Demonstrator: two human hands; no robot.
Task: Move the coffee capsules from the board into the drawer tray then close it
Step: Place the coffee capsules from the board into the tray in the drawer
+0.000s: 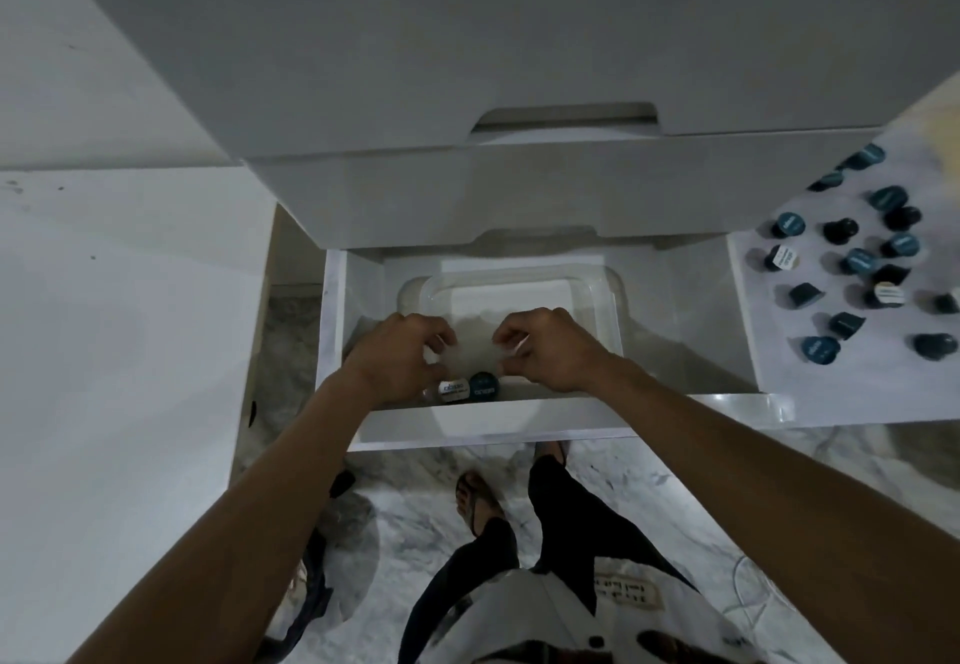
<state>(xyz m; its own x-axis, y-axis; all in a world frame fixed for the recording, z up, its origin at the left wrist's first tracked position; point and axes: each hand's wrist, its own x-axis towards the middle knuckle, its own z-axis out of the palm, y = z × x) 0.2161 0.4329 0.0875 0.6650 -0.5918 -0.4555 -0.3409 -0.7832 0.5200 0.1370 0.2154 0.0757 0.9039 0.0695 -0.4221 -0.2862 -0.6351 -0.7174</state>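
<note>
Both the left hand [402,351] and right hand [545,349] hovered with fingers curled; whether they gripped anything, I could not tell. Just below the fingertips, two round foil-topped coffee capsules [470,389] lay in the clear plastic tray [597,281]. Any capsule let go there risked bouncing over the rim into the open white drawer [493,416].

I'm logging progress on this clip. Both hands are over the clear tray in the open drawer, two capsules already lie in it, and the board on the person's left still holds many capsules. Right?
Not quite: the board with the remaining capsules is on the person's right, as the head view shows. The rest holds: left hand and right hand are over the clear tray in the open drawer, with two capsules inside.
</note>
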